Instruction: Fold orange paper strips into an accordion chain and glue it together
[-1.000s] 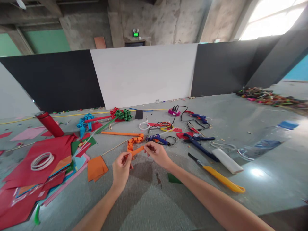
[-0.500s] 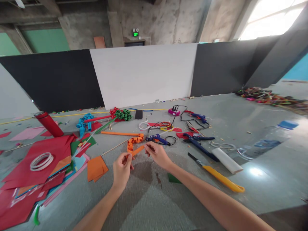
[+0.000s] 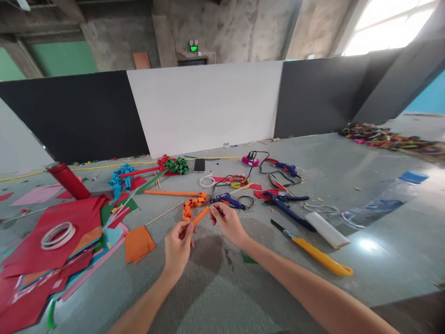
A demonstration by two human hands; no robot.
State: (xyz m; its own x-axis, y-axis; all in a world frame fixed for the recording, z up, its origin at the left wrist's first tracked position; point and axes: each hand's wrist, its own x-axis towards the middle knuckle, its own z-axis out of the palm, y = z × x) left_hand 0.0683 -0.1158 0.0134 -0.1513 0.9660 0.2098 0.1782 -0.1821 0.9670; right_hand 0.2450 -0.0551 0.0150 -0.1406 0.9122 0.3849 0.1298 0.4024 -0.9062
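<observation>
Between my two hands is a short orange paper strip. My left hand pinches its near end, and my right hand pinches the far end. Just beyond it, a curled orange paper chain lies on the floor by an orange paper stick. A blue hot glue gun rests right behind my right hand. To the left of my left hand are several orange paper squares, with a thin wooden stick behind them.
Red paper sheets and a tape roll lie left, near a red flask. Blue, red and green paper flowers lie farther back. At right are a yellow-handled knife, dark blue pliers, a white roll and a plastic bottle.
The orange strip is turned slightly and tilts more steeply between my fingers. Both hands stay in nearly the same place, and the whole view shifts a little.
</observation>
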